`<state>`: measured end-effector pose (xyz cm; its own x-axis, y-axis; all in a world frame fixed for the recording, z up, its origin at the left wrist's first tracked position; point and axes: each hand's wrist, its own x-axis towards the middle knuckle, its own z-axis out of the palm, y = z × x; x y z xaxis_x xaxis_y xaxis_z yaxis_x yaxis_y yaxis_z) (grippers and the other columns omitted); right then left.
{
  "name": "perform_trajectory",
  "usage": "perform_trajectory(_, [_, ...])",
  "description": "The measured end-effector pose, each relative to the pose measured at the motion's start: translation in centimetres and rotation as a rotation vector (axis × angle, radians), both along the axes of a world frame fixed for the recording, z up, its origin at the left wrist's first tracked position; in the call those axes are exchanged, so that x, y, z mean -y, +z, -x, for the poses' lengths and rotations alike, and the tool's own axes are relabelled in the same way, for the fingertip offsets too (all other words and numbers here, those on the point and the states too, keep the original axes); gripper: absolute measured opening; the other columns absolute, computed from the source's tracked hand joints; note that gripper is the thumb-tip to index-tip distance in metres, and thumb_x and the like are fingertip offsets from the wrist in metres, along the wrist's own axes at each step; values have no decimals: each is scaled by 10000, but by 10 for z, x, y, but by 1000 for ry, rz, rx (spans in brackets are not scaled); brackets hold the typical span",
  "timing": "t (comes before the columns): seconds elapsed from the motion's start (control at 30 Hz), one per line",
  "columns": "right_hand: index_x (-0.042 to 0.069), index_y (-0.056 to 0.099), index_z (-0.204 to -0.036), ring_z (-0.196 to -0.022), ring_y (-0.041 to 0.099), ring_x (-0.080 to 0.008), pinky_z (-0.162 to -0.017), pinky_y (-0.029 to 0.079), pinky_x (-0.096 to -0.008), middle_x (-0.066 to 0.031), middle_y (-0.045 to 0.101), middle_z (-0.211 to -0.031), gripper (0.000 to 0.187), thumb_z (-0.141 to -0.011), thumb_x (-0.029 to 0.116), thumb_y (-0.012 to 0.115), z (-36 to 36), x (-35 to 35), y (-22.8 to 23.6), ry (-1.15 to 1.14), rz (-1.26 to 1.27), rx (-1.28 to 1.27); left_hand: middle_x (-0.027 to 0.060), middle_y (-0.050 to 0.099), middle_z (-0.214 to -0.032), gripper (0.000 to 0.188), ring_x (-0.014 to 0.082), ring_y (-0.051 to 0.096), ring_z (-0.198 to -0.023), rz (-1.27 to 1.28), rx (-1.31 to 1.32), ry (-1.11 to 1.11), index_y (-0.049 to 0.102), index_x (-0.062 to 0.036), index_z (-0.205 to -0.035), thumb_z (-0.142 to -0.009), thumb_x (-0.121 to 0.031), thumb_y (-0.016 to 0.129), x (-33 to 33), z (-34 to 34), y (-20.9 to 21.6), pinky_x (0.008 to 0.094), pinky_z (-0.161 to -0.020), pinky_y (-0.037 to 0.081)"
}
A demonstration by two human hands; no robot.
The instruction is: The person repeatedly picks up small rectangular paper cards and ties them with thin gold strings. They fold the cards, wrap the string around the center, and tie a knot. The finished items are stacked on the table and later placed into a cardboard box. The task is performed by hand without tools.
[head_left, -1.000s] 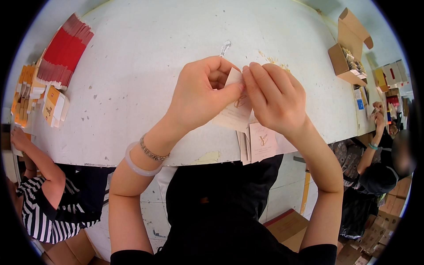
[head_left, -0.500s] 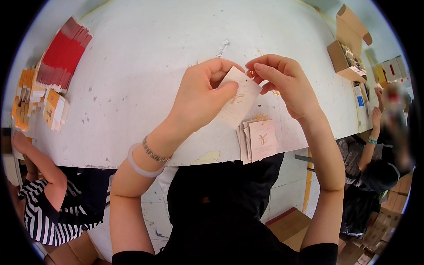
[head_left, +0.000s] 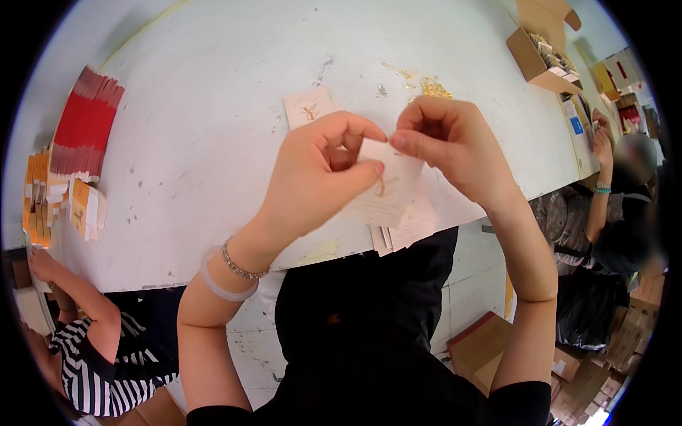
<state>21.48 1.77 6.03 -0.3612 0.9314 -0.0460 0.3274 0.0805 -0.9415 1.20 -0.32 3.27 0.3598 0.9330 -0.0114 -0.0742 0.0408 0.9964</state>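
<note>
One held card (head_left: 396,186), one red stack (head_left: 85,128)

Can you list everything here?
table: one, white, centre
held card: one, pale pink, centre
card pile: one, pale pink, near edge
loose card: one showing, pale pink, centre
gold bits: many, gold, centre
red stack: one, red, left
packs: several, orange and white, left
boxes: several, brown, right and floor
people: at least two, striped and dark, both sides
bracelets: two, silvery and pale, left wrist
left hand: one, bare, pinching card
right hand: one, bare, centre
</note>
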Motion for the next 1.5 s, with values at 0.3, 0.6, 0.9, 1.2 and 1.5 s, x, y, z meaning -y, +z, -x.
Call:
perform_trajectory(0.3, [12, 608, -892, -720, 531, -37, -645, 417, -186, 22, 603, -787, 71, -889, 58, 662, -35, 35, -29, -82, 241, -171, 46, 669, -794, 23, 73, 618, -683, 289, -22, -156, 635, 19, -893, -875, 5, 639, 20, -22, 0, 227, -545, 506])
perform_trajectory(0.6, [24, 577, -1007, -701, 567, -34, -581, 418, -185, -9, 656, -825, 204, -930, 196, 655, -32, 44, -20, 3, 553, -271, 50, 662, -799, 55, 76, 639, -664, 304, -31, -202, 605, 21, -894, -848, 12, 634, 17, -19, 0, 218, -549, 516])
perform_trajectory(0.9, [-41, 681, -958, -825, 649, -95, -756, 499, -214, -89, 698, -909, 126, -841, 3, 691, -34, 37, -28, -63, 590, -298, 65, 670, -859, 160, 118, 684, -804, 187, -118, -222, 575, 21, -991, -853, 59, 647, 21, -21, -5, 230, -640, 572])
perform_trajectory(1.2, [1, 686, -853, -754, 614, -112, -704, 495, -254, -34, 685, -833, 106, -798, -87, 664, -38, 27, -23, 173, -53, 28, 88, 694, -898, 191, 115, 671, -808, 226, -109, -210, 568, 6, -990, -840, 40, 681, 11, -17, -7, 243, -648, 560])
perform_trajectory(1.5, [37, 672, -825, -779, 593, -212, -662, 483, -306, -40, 641, -789, 112, -755, -46, 701, -27, 5, -39, 259, -444, 163, 22, 673, -844, 200, 59, 638, -769, -8, -360, -40, 594, -33, -952, -801, 34, 707, 9, -26, -14, 182, -573, 466])
